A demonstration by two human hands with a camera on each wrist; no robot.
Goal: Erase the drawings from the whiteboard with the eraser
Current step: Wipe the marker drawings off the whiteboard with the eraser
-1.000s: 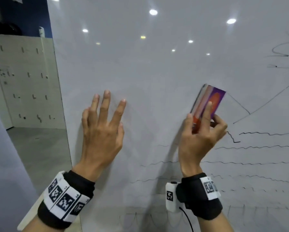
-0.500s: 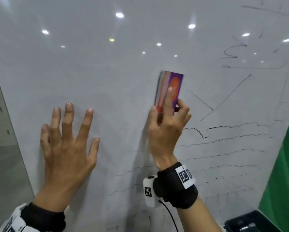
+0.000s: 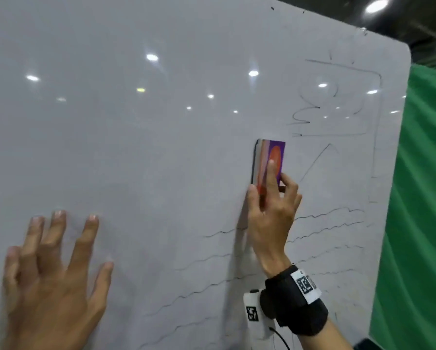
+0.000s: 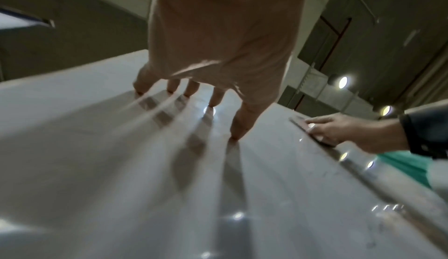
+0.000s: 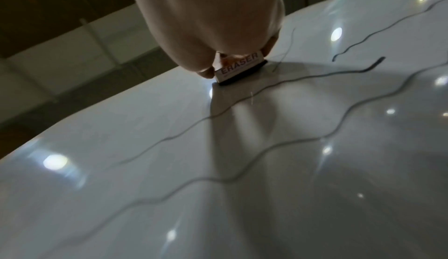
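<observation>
A: What is the right hand [image 3: 272, 218] doing?
B: Its fingers [image 3: 270, 173] are pinching the eraser [image 3: 268, 162], pressing it flat on the whiteboard [image 3: 136, 160], just left of the drawings [image 3: 335, 107].
A: And the left hand [image 3: 52, 279]?
B: Spread, holding nothing; its fingertips [image 4: 238, 134] are probably touching the board, though it's blurry.
</observation>
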